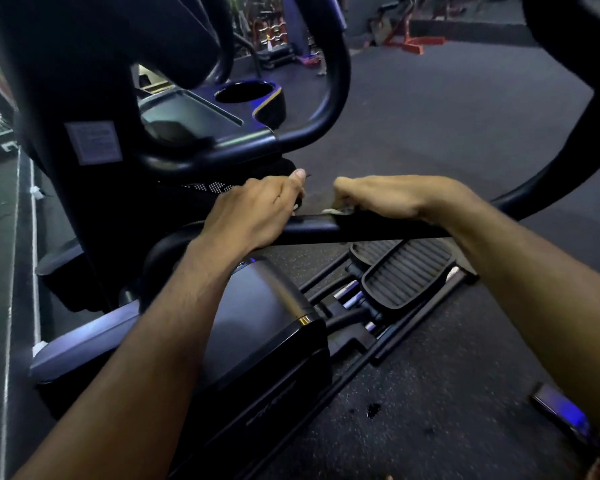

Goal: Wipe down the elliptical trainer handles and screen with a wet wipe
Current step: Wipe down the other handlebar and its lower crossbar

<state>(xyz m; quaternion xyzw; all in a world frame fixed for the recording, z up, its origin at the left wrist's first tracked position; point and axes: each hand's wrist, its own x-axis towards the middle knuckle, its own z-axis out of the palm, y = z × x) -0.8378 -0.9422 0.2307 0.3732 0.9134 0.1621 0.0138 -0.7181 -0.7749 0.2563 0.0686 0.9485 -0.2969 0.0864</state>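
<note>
Dim gym interior; dark speckled rubber floor [430,410], blurred red-framed equipment [413,39] at far top, hard to make out. Black elliptical trainer [257,341] seen from above and partly cut off by left and top edges. Console tray [194,116] glossy, with round cup holder [245,91]; screen proper not identifiable. Curved tubular handle loop [333,81] above tray, smooth and matte. Grey label [93,142] on upright column, text illegible. Two ribbed oval pedals [402,271] below, overlapping in view.

Horizontal black handle bar [326,232] crossing centre, its right end curving upward out of frame. Left hand [253,213] grips bar, fingers curled over far side and hidden, thumb tip raised. Right hand [392,199] clenched over bar just beside left, fingers wrapped under and out of sight. Wet wipe [336,211] visible only as small pale crumpled edge beneath right knuckles, pressed against bar; remainder concealed by hand. Blue-lit oblong object [561,410] at lower right, blurred, identity unclear.
</note>
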